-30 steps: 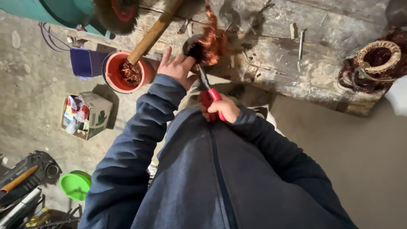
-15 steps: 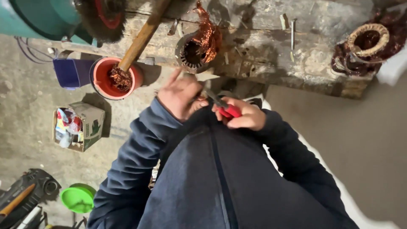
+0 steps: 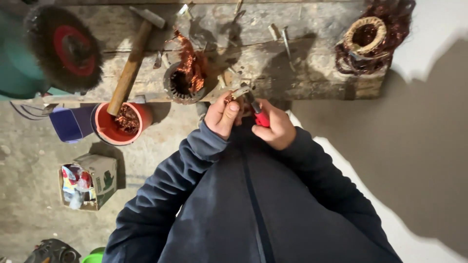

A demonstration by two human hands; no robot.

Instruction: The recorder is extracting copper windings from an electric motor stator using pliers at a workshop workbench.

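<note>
- At far left I see a wire brush wheel point(image 3: 63, 46) on the wooden counter point(image 3: 302, 73), with a hammer point(image 3: 131, 61) leaning from the counter into a red bucket point(image 3: 105, 129) of copper scraps.
- A motor stator point(image 3: 183, 83) with copper wire pulled out sits on the counter edge.
- My left hand point(image 3: 222, 113) has its fingers clenched around a small copper piece just below the stator.
- My right hand point(image 3: 273, 124) grips red-handled pliers point(image 3: 256, 108), tip touching that piece.
- At far right, 1 copper coil point(image 3: 365, 41) rests on the counter.
</note>
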